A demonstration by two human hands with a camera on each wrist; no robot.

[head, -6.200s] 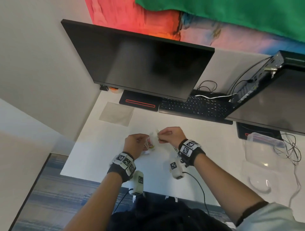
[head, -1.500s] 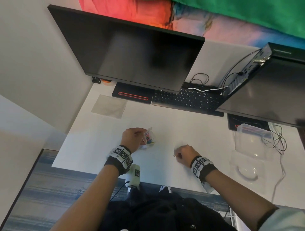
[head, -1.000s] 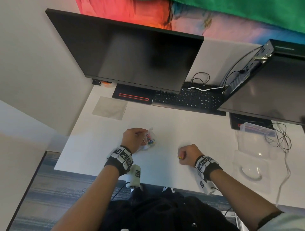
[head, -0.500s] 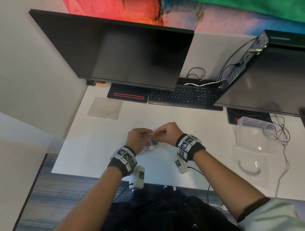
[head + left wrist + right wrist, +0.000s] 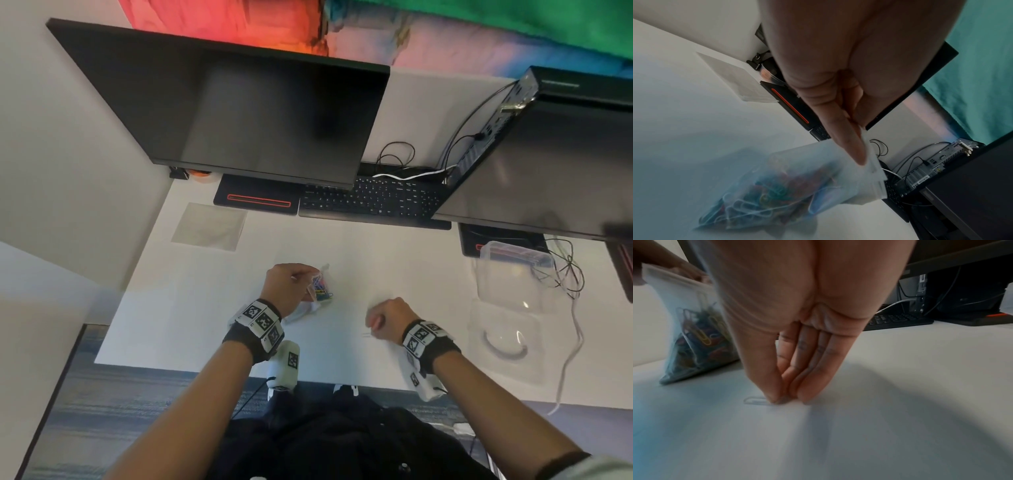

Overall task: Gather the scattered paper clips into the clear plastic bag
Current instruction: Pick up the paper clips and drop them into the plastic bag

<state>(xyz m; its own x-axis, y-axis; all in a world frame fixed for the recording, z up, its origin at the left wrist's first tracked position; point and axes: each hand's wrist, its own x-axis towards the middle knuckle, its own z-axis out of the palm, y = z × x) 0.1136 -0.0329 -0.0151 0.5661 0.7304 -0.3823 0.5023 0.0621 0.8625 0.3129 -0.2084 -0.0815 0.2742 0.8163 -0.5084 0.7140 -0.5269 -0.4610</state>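
Overhead, the white desk [image 5: 359,260] fills the middle of the head view, its near edge meeting striped blue-grey carpet [image 5: 102,404] at the lower left. A dark monitor [image 5: 239,109] hangs over the upper left, a second one [image 5: 555,164] over the upper right, with a black keyboard [image 5: 373,200] between them and tangled cables [image 5: 565,270] and a clear lidded box [image 5: 510,270] at the right. At centre the left hand [image 5: 286,286] pinches the top edge of the clear plastic bag [image 5: 797,186], whose bottom rests on the desk, full of coloured paper clips [image 5: 701,337]. Lower right of it, well apart, the right hand [image 5: 387,320] has thumb and fingertips [image 5: 774,395] bunched down on a pale paper clip [image 5: 754,401] lying flat on the desk.
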